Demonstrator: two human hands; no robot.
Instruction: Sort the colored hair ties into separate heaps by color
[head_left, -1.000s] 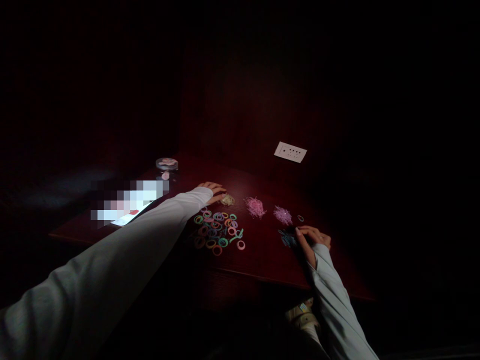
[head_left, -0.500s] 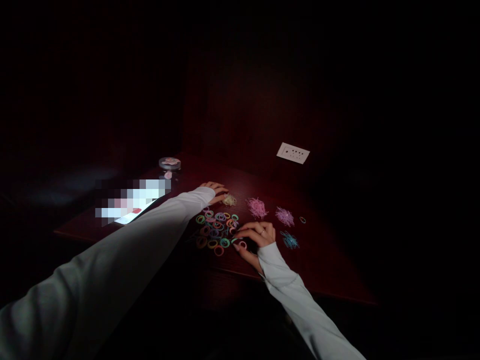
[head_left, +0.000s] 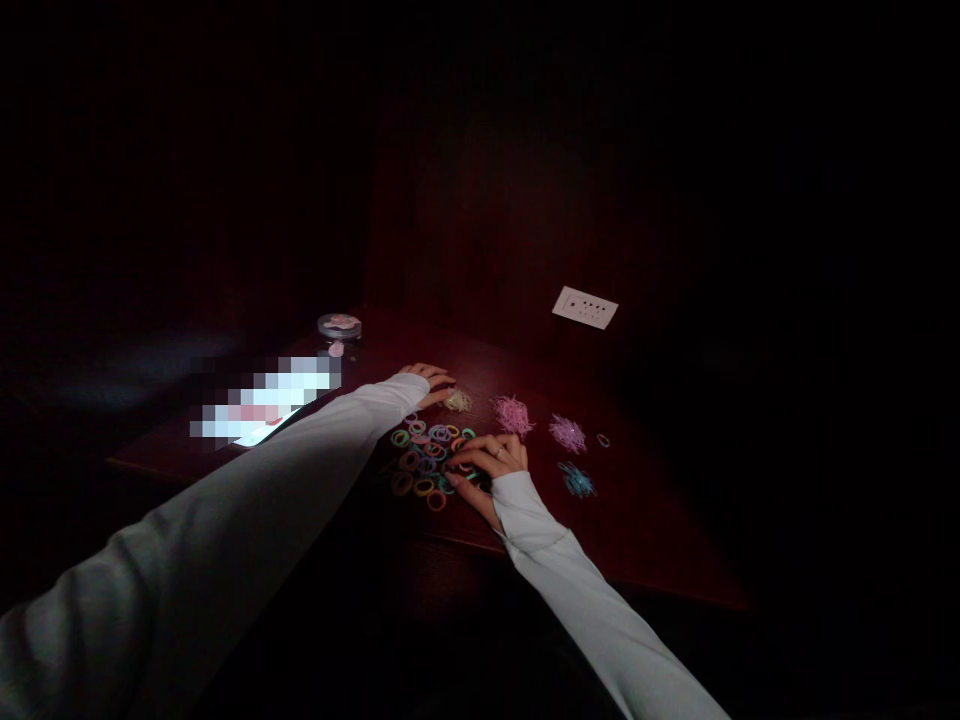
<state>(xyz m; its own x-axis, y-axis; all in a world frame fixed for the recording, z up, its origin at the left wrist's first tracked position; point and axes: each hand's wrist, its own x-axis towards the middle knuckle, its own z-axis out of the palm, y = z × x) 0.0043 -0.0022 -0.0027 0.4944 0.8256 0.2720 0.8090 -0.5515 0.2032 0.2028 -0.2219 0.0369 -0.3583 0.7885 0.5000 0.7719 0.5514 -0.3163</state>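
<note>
Colourful hair ties (head_left: 425, 461) lie in a loose heap on the dark red table (head_left: 637, 540). Over the heap's right side is my right hand (head_left: 491, 465), with thumb and fingers apart and the fingertips among the ties. I cannot make out anything held there. My left hand (head_left: 430, 382) rests behind the heap with its fingers stretched out. Its fingertips are beside a small pile of pale yellow elastic bands (head_left: 458, 401). Farther right are piles of pink bands (head_left: 513, 414), purple bands (head_left: 568, 433) and blue bands (head_left: 577, 480).
A single hair tie (head_left: 603, 440) lies right of the purple pile. A round clear container (head_left: 340, 327) stands at the back left. Nearer is a bright, partly pixelated screen (head_left: 259, 430). A white socket plate (head_left: 585, 308) is on the wall behind. Darkness hides the surroundings.
My right hand has moved left, farther over the hair ties, covering more of the heap's right side. My left hand stays beside the yellow bands.
</note>
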